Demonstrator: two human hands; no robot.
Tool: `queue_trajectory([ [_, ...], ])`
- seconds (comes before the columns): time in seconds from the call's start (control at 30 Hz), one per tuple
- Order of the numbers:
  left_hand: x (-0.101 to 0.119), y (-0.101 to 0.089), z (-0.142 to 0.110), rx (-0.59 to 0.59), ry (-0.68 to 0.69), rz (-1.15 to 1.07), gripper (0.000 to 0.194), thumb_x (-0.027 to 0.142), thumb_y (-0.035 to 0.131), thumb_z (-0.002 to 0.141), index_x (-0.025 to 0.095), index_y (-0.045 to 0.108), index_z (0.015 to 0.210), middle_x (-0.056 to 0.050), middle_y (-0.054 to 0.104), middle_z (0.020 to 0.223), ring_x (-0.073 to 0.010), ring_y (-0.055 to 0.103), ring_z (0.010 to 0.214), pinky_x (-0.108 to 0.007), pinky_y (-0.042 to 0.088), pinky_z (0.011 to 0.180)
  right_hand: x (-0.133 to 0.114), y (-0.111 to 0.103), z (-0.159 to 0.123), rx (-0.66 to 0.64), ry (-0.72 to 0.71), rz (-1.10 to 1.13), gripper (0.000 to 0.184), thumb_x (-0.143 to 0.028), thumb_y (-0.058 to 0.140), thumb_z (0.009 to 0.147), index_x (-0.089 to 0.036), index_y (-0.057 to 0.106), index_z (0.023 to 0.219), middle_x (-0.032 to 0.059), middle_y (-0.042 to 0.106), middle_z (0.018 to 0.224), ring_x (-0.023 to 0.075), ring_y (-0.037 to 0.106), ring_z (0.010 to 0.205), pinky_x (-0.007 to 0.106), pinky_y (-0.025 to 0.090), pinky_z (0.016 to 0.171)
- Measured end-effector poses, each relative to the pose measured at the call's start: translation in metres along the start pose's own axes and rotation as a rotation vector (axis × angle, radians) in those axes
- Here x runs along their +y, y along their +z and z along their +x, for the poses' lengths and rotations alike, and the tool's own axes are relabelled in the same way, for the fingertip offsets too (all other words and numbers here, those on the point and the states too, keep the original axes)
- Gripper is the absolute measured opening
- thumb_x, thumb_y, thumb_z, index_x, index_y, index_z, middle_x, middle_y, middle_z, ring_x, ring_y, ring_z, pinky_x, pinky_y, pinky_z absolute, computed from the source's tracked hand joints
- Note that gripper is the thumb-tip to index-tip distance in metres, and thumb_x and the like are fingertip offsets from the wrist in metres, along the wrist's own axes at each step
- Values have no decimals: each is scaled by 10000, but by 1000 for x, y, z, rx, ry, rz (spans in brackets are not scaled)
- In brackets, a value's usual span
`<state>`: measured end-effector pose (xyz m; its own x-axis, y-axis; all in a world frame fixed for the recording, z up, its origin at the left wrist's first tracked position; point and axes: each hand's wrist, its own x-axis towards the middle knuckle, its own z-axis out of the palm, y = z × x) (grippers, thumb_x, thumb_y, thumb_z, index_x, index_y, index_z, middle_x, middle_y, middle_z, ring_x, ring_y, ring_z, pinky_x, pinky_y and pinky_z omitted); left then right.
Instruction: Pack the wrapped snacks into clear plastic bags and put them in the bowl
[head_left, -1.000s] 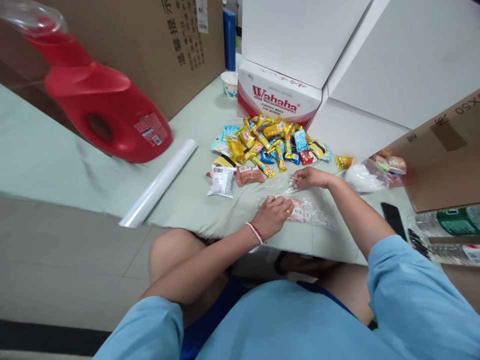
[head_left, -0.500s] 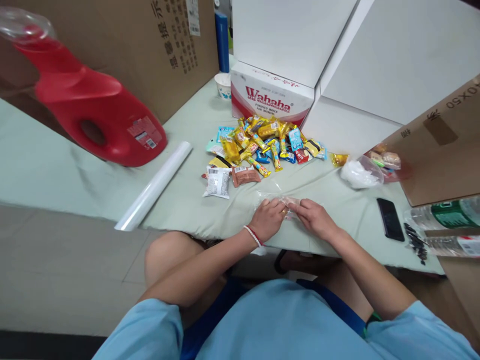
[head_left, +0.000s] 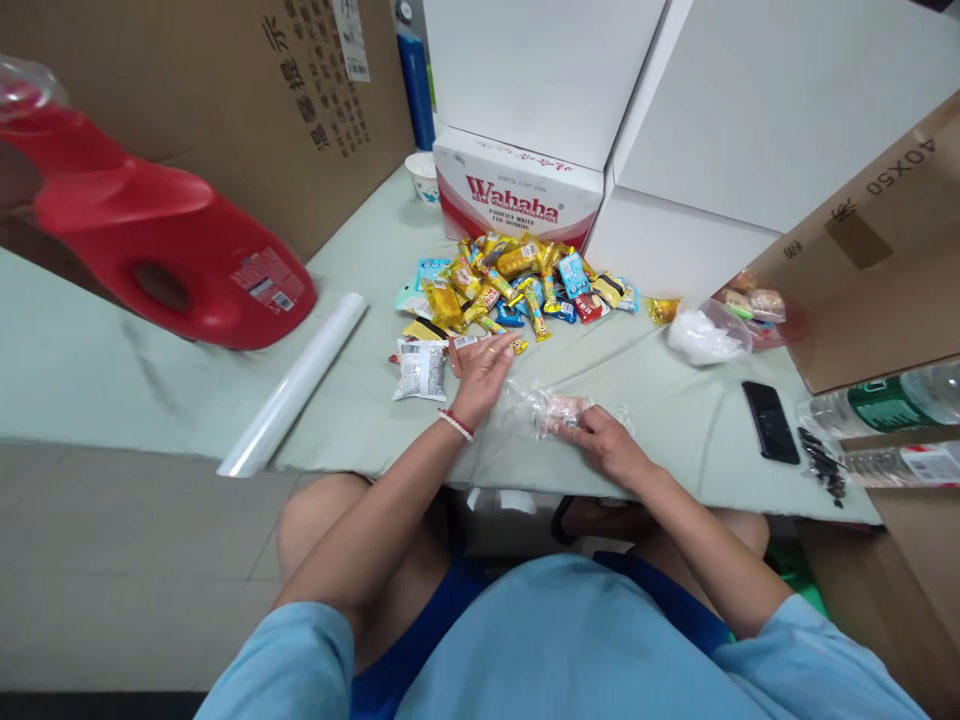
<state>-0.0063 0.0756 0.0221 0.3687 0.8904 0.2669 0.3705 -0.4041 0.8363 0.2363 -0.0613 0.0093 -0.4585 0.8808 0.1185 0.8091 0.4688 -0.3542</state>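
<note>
My left hand (head_left: pixel 486 380) is open, its fingers stretched out over the near edge of the snack pile and partly covering a brown snack packet (head_left: pixel 463 350). Whether it touches that packet I cannot tell. Just left of it lies a white snack packet (head_left: pixel 421 370). My right hand (head_left: pixel 611 447) is closed on the right side of a small pinkish packet (head_left: pixel 564 408) lying on the cloth. Crumpled clear plastic film (head_left: pixel 525 402) surrounds that packet and spreads towards my left hand. Behind both hands is a heap of yellow, blue and red wrapped snacks (head_left: pixel 517 265).
A roll of plastic film (head_left: pixel 296 385) and a red jug (head_left: pixel 176 240) are at left. Behind the snacks stands a Wahaha carton (head_left: pixel 517 190). To the right are a white plastic bag (head_left: pixel 705 335), a phone (head_left: pixel 771 422) and plastic bottles (head_left: pixel 900 405).
My left hand has let go of the pinkish packet, moved left and forward, and opened. My right hand stays at the packet, which now shows more fully. The view has shifted slightly.
</note>
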Motion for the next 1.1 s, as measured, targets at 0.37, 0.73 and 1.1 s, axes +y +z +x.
queue_trajectory([
  [0.37, 32, -11, -36, -571, 73, 536, 517, 449, 438, 1009, 197, 688, 632, -77, 669, 630, -227, 640, 683, -386, 451, 802, 14, 6, -1, 152, -46, 229, 398, -210, 420, 1051, -324, 741, 1256, 34, 513, 806, 184, 515, 802, 308, 453, 747],
  [0.73, 21, -14, -25, -282, 338, 397, 434, 166, 631, 827, 238, 691, 1251, -94, 678, 1303, -295, 502, 1341, -530, 221, 1164, 13, 8, 0, 187, -49, 260, 449, -139, 428, 1031, -354, 726, 1290, 26, 492, 783, 179, 511, 780, 305, 462, 726],
  [1.1, 25, -5, -46, -553, 94, 642, 360, 310, 504, 973, 153, 713, 726, -109, 692, 796, -254, 636, 833, -427, 401, 853, 8, 9, -1, 164, -19, 320, 378, -242, 443, 1052, -318, 745, 1266, 36, 507, 790, 185, 514, 794, 333, 476, 771],
])
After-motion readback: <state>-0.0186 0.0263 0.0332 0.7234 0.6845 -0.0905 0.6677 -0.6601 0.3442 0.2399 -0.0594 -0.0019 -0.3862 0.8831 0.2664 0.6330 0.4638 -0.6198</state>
